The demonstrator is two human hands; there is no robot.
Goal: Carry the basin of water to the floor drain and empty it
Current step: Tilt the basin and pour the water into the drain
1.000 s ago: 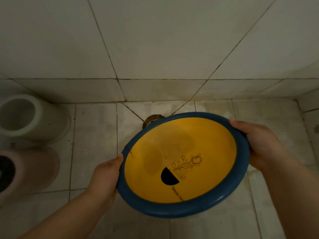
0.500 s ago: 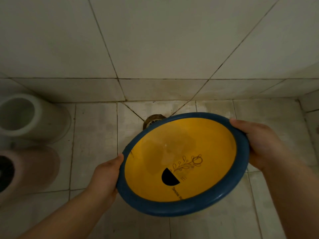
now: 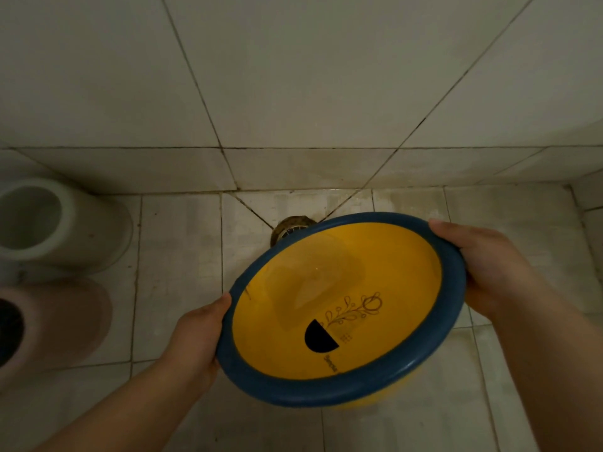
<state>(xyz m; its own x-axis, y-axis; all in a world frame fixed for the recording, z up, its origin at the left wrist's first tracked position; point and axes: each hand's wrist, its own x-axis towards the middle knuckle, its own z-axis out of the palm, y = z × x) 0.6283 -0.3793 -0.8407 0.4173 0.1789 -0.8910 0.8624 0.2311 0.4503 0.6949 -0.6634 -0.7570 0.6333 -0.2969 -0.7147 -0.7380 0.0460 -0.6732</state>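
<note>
Over the floor drain [image 3: 291, 227], both hands hold the basin [image 3: 342, 380], print unreadable.

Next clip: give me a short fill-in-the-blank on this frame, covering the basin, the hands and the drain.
1. The basin is yellow inside with a rim coloured ____.
2. It is held at its rim by the left hand and the right hand, so ____ hands grip it.
3. The floor drain shows just beyond the basin's ____ edge.
4. Two containers, one white and one pink, stand on the person's ____ side.

Missing words: blue; two; far; left
</note>
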